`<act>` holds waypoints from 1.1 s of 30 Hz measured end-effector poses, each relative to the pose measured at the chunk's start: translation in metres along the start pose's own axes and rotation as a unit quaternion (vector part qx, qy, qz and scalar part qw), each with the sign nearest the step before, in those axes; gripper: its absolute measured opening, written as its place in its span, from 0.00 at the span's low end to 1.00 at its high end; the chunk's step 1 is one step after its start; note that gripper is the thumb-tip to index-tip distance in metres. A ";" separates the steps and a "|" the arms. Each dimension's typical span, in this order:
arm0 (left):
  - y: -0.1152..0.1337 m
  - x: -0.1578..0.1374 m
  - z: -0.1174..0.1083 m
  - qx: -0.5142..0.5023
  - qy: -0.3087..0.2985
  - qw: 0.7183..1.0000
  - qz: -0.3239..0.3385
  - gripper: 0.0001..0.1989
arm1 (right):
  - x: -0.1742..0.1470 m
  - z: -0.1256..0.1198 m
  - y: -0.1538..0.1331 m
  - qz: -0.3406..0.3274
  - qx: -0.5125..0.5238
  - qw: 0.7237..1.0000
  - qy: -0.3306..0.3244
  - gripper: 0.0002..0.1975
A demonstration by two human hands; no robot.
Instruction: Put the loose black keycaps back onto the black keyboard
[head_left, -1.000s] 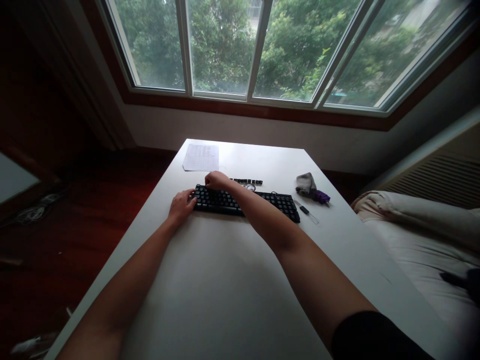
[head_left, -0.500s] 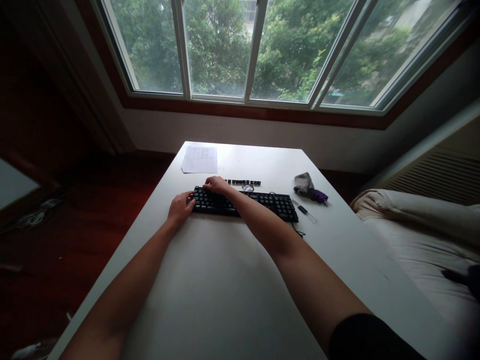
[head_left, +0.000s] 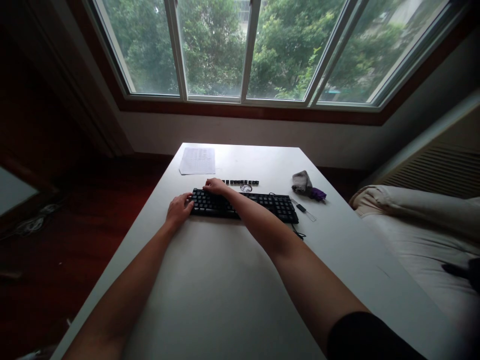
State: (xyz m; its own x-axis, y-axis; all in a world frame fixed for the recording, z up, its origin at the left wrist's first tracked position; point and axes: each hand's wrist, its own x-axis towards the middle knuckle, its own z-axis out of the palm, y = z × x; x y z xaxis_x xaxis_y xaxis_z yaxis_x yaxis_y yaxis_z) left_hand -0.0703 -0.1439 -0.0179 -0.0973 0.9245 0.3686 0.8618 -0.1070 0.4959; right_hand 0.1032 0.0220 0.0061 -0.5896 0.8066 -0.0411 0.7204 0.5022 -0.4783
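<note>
A black keyboard (head_left: pixel 258 202) lies across the white table. My left hand (head_left: pixel 179 209) grips its left end, thumb on the near side and fingers around the edge. At the keyboard's upper left corner is my right hand (head_left: pixel 215 186), its fingers bent down and closed at the top row; what they hold, if anything, is too small to make out. My right forearm covers the middle of the keyboard. Behind it several loose black keycaps (head_left: pixel 243 182) stand in a row. A small clear round dish (head_left: pixel 246 188) sits between them and the keyboard.
A printed sheet (head_left: pixel 197 161) lies at the table's far left. To the right are a grey cloth (head_left: pixel 301 182), a purple cloth item (head_left: pixel 318 194) and a wire keycap puller (head_left: pixel 305 211) with a black handle. The keyboard's cable (head_left: pixel 299 233) curls at its right end.
The view has shifted slightly. Both hands stay at the left part of the keyboard, with almost no movement seen.
</note>
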 end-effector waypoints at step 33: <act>-0.005 0.002 -0.001 -0.009 0.001 1.000 0.005 0.18 | 0.012 -0.030 0.005 -0.064 -0.053 0.996 0.035 0.11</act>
State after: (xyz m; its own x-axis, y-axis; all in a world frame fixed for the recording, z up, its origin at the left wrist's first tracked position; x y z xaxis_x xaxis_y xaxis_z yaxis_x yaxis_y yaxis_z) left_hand -0.0755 -0.1421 -0.0193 -0.0897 0.9224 0.3757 0.8540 -0.1228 0.5055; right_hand 0.1105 0.0438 0.0289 -0.6545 0.7521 0.0778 0.6782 0.6294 -0.3793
